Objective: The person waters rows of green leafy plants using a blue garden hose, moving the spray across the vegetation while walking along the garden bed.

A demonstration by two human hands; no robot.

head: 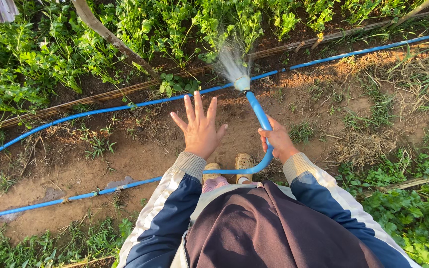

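garden path of bare dirt point(140, 154); right hand point(277, 141) clenched on blue hose point(261, 119), spraying plants point(184, 25); left hand point(199, 130) spread, empty. risk: loop near feet point(229, 166), possibly a trip.

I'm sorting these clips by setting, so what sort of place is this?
An outdoor vegetable garden, most likely. A bed of leafy green plants runs beside a dirt path, and the right hand holds a blue hose spraying water, while the left hand is spread open.
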